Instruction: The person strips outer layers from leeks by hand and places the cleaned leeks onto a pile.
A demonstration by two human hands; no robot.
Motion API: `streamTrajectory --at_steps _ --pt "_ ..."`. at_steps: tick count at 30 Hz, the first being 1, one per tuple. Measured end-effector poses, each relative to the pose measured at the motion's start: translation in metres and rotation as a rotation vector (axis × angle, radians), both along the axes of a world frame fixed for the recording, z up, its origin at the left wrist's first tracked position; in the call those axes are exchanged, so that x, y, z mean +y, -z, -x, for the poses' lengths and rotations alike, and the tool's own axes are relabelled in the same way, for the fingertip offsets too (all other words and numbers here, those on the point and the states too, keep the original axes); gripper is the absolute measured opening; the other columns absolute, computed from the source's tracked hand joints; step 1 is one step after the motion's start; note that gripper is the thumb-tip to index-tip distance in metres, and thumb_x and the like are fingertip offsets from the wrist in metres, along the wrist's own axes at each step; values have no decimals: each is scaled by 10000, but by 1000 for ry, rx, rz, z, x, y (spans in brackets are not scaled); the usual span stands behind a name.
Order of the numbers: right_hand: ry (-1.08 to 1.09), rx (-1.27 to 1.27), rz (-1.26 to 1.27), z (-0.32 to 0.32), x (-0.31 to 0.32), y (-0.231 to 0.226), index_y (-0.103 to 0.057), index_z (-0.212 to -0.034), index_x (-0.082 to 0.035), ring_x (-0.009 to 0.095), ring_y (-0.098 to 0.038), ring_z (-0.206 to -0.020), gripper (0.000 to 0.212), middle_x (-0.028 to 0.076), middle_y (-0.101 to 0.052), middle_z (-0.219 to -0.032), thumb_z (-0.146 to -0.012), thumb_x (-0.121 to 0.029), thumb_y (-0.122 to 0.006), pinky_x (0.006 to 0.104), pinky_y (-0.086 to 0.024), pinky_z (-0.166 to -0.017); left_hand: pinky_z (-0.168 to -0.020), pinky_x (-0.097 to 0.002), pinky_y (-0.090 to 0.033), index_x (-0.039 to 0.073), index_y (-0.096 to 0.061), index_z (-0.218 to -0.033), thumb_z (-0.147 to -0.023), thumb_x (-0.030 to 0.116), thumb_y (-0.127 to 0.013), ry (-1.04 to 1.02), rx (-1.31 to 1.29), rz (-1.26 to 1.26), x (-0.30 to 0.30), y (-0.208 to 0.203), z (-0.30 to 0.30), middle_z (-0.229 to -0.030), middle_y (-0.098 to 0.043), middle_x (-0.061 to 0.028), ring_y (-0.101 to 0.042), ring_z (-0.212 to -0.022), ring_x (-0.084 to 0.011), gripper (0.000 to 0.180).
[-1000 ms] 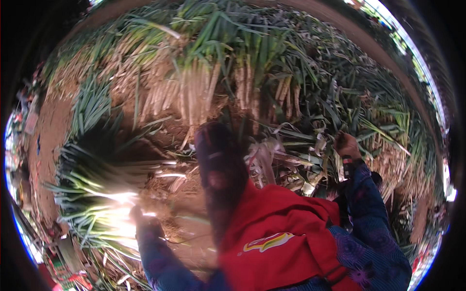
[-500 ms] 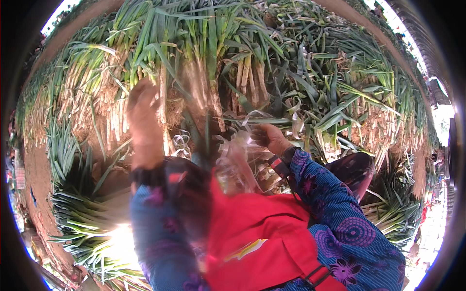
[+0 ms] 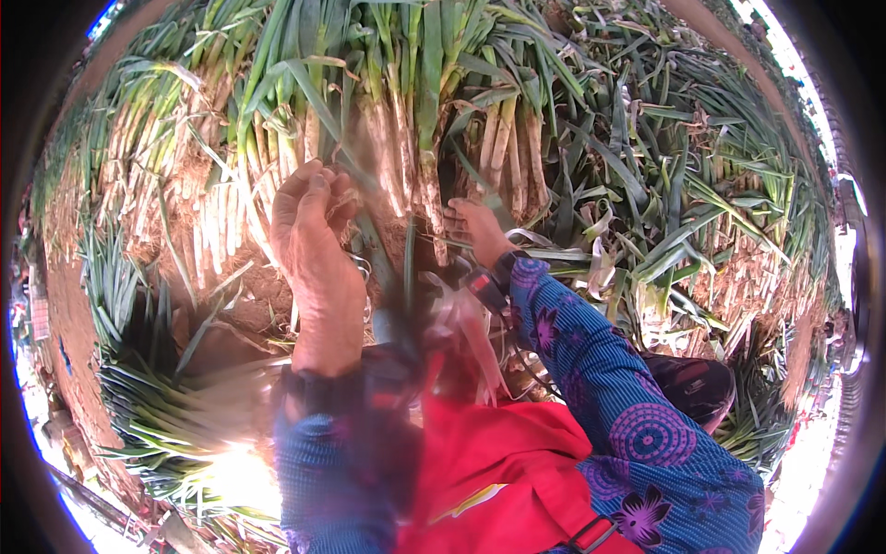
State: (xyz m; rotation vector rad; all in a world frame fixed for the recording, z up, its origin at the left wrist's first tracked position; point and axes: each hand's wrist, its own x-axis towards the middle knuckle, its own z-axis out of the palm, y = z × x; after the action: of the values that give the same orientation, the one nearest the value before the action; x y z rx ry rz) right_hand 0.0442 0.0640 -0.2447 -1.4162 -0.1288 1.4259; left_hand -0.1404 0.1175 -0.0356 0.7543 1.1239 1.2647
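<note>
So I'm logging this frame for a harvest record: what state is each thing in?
Left hand: raised, fingers curled at a leek's leaves.
Right hand: on a leek stalk's base.
Standing leeks: upright, soil on the stalks.
Cut leeks: lying flat in a pile.
Red apron: worn, over the lap.

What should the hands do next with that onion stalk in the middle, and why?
Probably close the left hand around the stalk. The right hand already touches its pale base, while the left hand's fingers sit open just beside it, so the grip looks unfinished.

Bare reddish-brown soil point(image 3: 69, 314) lies under bright sunlight, outdoors.
</note>
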Motion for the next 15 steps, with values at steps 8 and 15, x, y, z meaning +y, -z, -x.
streamTrajectory --at_steps 8,15 --pt "-69 -71 84 0 30 50 -499 -1239 -128 180 -493 -1077 448 24 -527 -1180 -882 -394 -549 368 -404 -906 -765 -287 -460 59 -595 -1056 -937 142 -528 107 41 -14 -3 -6 6 -968 -630 -37 -615 -930 -154 160" --pt "-222 -230 9 -3 36 71 -542 -1238 -110 232 -514 -1058 514 64 -532 -1236 -849 -444 -581 358 -438 -844 -759 -287 -454 53 -595 -1050 -936 146 -531 161 3 -15 -6 -6 1 -953 -634 -40 -620 -924 -158 161"
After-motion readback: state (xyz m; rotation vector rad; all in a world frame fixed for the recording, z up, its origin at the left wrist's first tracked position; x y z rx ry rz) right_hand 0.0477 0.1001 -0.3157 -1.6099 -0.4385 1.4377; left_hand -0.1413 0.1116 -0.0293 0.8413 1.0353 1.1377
